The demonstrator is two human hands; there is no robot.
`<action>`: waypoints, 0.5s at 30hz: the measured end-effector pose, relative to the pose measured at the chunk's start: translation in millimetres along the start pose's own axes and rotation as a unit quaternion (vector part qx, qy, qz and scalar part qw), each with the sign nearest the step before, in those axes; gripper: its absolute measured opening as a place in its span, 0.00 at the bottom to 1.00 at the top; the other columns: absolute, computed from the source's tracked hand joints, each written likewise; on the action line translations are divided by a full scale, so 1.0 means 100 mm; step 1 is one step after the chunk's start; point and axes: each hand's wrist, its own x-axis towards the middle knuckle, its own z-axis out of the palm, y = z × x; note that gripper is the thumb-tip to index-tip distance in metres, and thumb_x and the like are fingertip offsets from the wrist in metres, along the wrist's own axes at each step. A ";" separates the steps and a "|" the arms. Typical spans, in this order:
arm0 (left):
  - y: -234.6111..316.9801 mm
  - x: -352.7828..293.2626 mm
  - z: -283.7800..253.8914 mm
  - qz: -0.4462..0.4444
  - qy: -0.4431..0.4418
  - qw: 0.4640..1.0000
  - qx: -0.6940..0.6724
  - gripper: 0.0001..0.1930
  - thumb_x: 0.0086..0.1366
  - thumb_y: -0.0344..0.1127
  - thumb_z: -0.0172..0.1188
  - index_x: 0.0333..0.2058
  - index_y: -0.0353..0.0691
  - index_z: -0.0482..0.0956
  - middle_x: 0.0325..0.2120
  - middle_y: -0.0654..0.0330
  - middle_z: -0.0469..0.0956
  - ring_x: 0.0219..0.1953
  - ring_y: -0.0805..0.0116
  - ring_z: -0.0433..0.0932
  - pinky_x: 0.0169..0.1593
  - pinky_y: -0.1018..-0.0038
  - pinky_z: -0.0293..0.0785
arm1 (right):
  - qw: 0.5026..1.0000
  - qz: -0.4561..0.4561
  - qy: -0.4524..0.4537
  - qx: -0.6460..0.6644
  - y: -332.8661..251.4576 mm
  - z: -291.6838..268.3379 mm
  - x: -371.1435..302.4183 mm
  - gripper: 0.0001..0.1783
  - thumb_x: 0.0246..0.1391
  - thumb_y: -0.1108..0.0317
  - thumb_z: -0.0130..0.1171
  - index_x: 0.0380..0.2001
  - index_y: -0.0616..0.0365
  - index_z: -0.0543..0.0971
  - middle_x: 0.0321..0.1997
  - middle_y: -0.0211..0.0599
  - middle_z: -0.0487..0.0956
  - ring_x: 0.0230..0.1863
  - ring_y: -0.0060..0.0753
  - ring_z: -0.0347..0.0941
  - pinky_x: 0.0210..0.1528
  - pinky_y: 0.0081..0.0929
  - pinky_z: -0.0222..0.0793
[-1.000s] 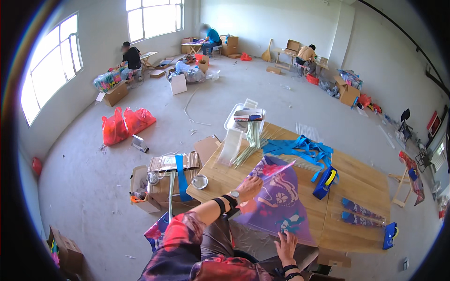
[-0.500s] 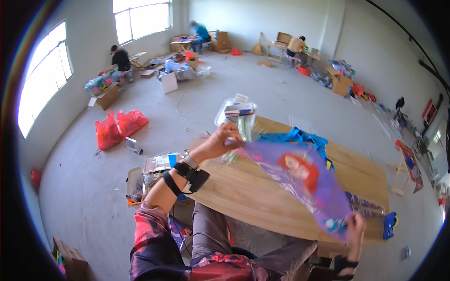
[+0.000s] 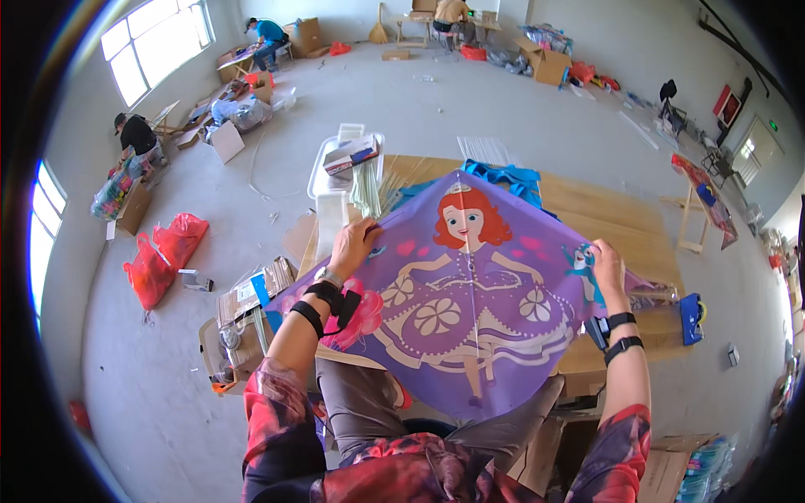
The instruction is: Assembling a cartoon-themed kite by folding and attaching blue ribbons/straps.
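A purple kite, printed with a red-haired figure in a ball gown, is spread out over the near edge of the wooden table and my lap. Its pointed top lies toward the far side. A thin pale line runs down its middle. My left hand pinches its upper left edge, beside some printed pink balloons. My right hand grips the right edge near a small blue printed animal. Blue fabric straps lie on the table just behind the kite's tip.
Beyond the table's left end is a white plastic tray with a small box and pale strips. A blue tape dispenser sits at the right edge. Red bags rest on the floor at left. Several people work farther off.
The kite was twisted and blurred, slanting between my hands; now it is spread flat facing me. My right hand has risen and my left has moved left. The view has shifted too.
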 end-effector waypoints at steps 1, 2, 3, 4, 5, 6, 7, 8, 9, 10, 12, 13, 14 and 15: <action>-0.08 -0.08 0.10 -0.013 -0.006 1.000 0.000 0.10 0.67 0.38 0.64 0.36 0.37 0.80 0.30 0.46 0.81 0.36 0.41 0.81 0.40 0.56 0.75 | 0.999 -0.013 -0.013 -0.035 0.02 0.13 -0.01 0.07 0.65 0.65 0.57 0.39 0.55 0.80 0.38 0.46 0.83 0.43 0.54 0.79 0.43 0.46 0.71; -0.17 -0.15 0.20 -0.026 -0.012 1.000 0.000 0.09 0.66 0.36 0.65 0.36 0.36 0.80 0.30 0.45 0.82 0.36 0.42 0.82 0.39 0.57 0.75 | 0.997 -0.027 -0.026 -0.070 0.04 0.24 -0.02 0.07 0.65 0.66 0.55 0.40 0.55 0.80 0.39 0.44 0.83 0.45 0.52 0.78 0.46 0.46 0.71; -0.21 -0.22 0.28 -0.049 -0.027 0.998 0.012 0.09 0.66 0.36 0.64 0.37 0.35 0.81 0.32 0.45 0.82 0.37 0.42 0.82 0.40 0.58 0.76 | 0.995 -0.017 -0.040 -0.095 0.01 0.31 -0.03 0.07 0.66 0.68 0.53 0.41 0.54 0.80 0.40 0.41 0.83 0.47 0.50 0.78 0.50 0.45 0.70; -0.27 -0.27 0.36 -0.053 -0.036 0.998 0.011 0.09 0.66 0.36 0.64 0.37 0.35 0.81 0.32 0.45 0.82 0.37 0.42 0.82 0.40 0.58 0.76 | 0.994 -0.012 -0.049 -0.096 0.00 0.38 -0.01 0.07 0.66 0.68 0.53 0.41 0.54 0.80 0.40 0.41 0.83 0.47 0.50 0.78 0.50 0.45 0.70; -0.32 -0.32 0.43 -0.066 -0.041 0.997 0.005 0.09 0.67 0.36 0.62 0.39 0.37 0.81 0.34 0.45 0.82 0.39 0.42 0.81 0.43 0.57 0.76 | 0.992 -0.021 -0.048 -0.110 -0.01 0.44 0.00 0.08 0.65 0.69 0.53 0.42 0.54 0.80 0.41 0.41 0.83 0.48 0.49 0.78 0.51 0.45 0.69; -0.39 -0.36 0.49 -0.079 -0.043 0.996 0.000 0.09 0.68 0.36 0.60 0.41 0.38 0.81 0.37 0.45 0.82 0.42 0.43 0.80 0.45 0.57 0.76 | 0.991 -0.032 -0.046 -0.124 -0.03 0.51 0.03 0.08 0.65 0.70 0.52 0.43 0.53 0.80 0.42 0.40 0.83 0.48 0.48 0.78 0.52 0.44 0.69; -0.47 -0.41 0.56 -0.083 -0.049 0.995 -0.001 0.09 0.68 0.36 0.60 0.41 0.38 0.81 0.37 0.45 0.82 0.42 0.43 0.80 0.45 0.57 0.76 | 0.990 -0.038 -0.052 -0.127 -0.06 0.55 0.05 0.10 0.62 0.72 0.52 0.43 0.54 0.80 0.43 0.41 0.83 0.49 0.48 0.78 0.54 0.44 0.68; -0.54 -0.46 0.64 -0.094 -0.048 0.994 -0.007 0.10 0.66 0.32 0.60 0.44 0.38 0.81 0.38 0.45 0.82 0.43 0.43 0.81 0.46 0.58 0.76 | 0.990 -0.036 -0.057 -0.128 -0.06 0.60 0.08 0.10 0.62 0.72 0.52 0.43 0.54 0.80 0.43 0.41 0.83 0.49 0.48 0.78 0.54 0.44 0.68; -0.62 -0.49 0.74 -0.104 -0.047 0.993 -0.014 0.13 0.64 0.28 0.59 0.47 0.39 0.81 0.39 0.45 0.82 0.44 0.43 0.81 0.48 0.58 0.77 | 0.989 -0.052 -0.047 -0.131 -0.03 0.65 0.11 0.10 0.62 0.73 0.52 0.44 0.55 0.80 0.43 0.42 0.82 0.49 0.50 0.77 0.54 0.44 0.68; -0.71 -0.54 0.81 -0.106 -0.049 0.993 -0.014 0.13 0.64 0.28 0.59 0.47 0.39 0.81 0.39 0.45 0.82 0.44 0.43 0.81 0.48 0.58 0.77 | 0.988 -0.070 -0.037 -0.132 -0.04 0.69 0.16 0.10 0.63 0.73 0.51 0.44 0.57 0.80 0.43 0.43 0.82 0.48 0.52 0.77 0.53 0.45 0.69; -0.79 -0.61 0.91 -0.082 -0.034 0.995 -0.042 0.20 0.59 0.20 0.58 0.51 0.38 0.80 0.36 0.45 0.83 0.40 0.46 0.84 0.48 0.60 0.78 | 0.984 -0.070 -0.049 -0.157 -0.06 0.72 0.27 0.10 0.62 0.74 0.51 0.43 0.57 0.80 0.42 0.44 0.81 0.49 0.51 0.77 0.54 0.45 0.70; -0.78 -0.64 0.93 -0.090 -0.055 0.994 -0.033 0.24 0.58 0.17 0.58 0.54 0.38 0.79 0.38 0.45 0.83 0.41 0.48 0.84 0.48 0.61 0.78 | 0.979 -0.071 -0.059 -0.181 -0.08 0.71 0.33 0.10 0.61 0.74 0.50 0.42 0.58 0.80 0.42 0.44 0.81 0.49 0.50 0.77 0.54 0.44 0.71; -0.77 -0.67 0.96 -0.091 -0.056 0.994 -0.036 0.24 0.58 0.17 0.58 0.54 0.38 0.79 0.38 0.45 0.83 0.41 0.48 0.84 0.48 0.61 0.78 | 0.979 -0.070 -0.061 -0.184 -0.11 0.70 0.39 0.10 0.61 0.74 0.50 0.42 0.58 0.80 0.42 0.44 0.81 0.49 0.50 0.77 0.54 0.44 0.71; -0.74 -0.70 0.97 -0.107 -0.063 0.991 -0.049 0.25 0.58 0.18 0.58 0.55 0.38 0.77 0.43 0.44 0.82 0.46 0.46 0.82 0.52 0.61 0.77 | 0.976 -0.075 -0.071 -0.191 -0.14 0.67 0.45 0.10 0.60 0.75 0.50 0.42 0.58 0.80 0.43 0.46 0.81 0.48 0.53 0.78 0.51 0.46 0.72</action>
